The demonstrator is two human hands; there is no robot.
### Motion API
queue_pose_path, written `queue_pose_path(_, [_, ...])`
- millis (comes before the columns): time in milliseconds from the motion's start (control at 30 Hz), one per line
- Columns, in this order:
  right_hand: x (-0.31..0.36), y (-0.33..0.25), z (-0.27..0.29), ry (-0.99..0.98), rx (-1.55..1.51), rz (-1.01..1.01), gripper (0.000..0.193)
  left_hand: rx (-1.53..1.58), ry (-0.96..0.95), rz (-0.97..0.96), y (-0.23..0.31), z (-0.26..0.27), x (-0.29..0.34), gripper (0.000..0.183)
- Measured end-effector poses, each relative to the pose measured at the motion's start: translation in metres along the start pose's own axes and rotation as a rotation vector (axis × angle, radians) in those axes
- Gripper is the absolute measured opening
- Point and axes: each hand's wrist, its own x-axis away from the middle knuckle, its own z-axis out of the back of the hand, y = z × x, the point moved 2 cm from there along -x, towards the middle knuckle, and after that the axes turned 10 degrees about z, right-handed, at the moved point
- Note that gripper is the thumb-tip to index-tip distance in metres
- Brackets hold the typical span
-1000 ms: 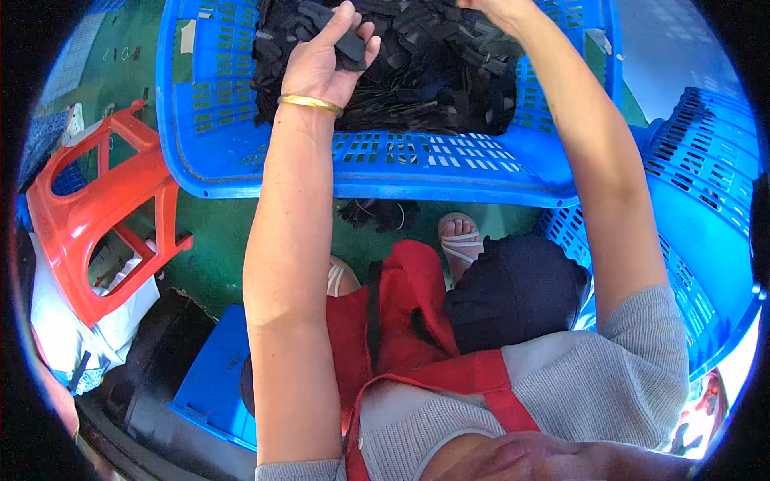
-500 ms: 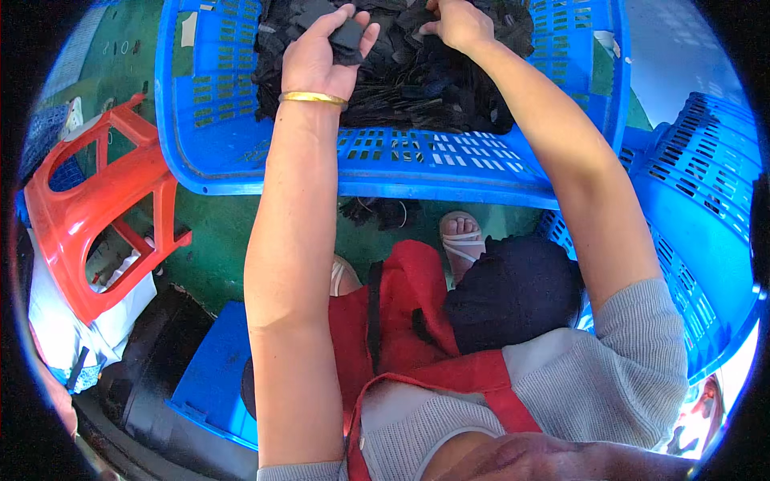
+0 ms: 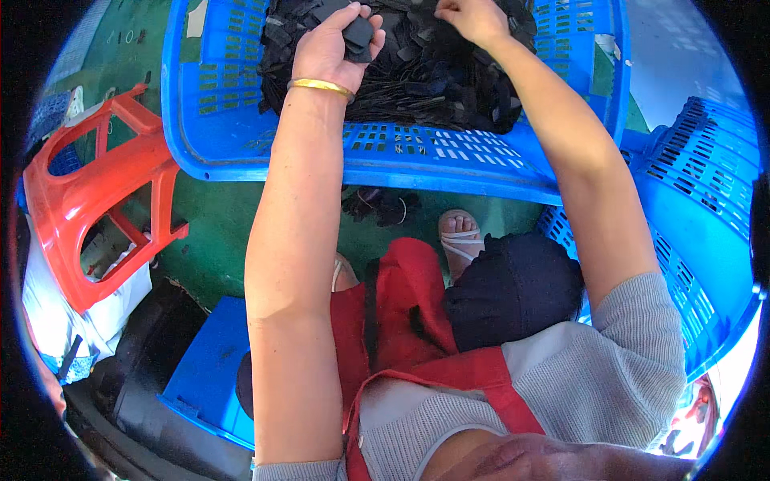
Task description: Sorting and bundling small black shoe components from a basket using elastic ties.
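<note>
Dark flat pieces [image 3: 358,40] sit in the palm of my left hand [image 3: 323,58], the fingers curled around them and a gold bangle at the wrist. Beneath both hands, a heap of thin black pieces [image 3: 437,88] fills much of the blue perforated basket [image 3: 233,171]. My right hand [image 3: 479,22] is over the heap's far right part. Its fingertips are drawn together; whether something small is pinched there is too dark to make out.
To the left, a red plastic stool [image 3: 68,204] lies tipped over a white bag [image 3: 120,301]. Another blue basket [image 3: 698,184] stands at the right. Some black scraps [image 3: 377,207] lie on the green floor, and a blue lid-like panel [image 3: 212,373] is at lower left.
My right hand has shifted slightly right and lifted away from the pieces. My left hand, still holding its dark pieces, is slightly farther right. The view has shifted a little.
</note>
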Motion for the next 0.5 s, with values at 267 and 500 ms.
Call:
queue_pose_path(267, [0.014, 0.038, -0.025, -0.266, 0.062, -0.342, 0.036, -0.02, 0.025, -0.003, 0.0, -0.004, -0.001, 0.019])
queue_pose_path(500, [0.01, 0.022, -0.006, -0.138, -0.211, -0.177, 0.019, -0.098, 0.084, 0.011, 0.001, -0.002, 0.0, 0.018])
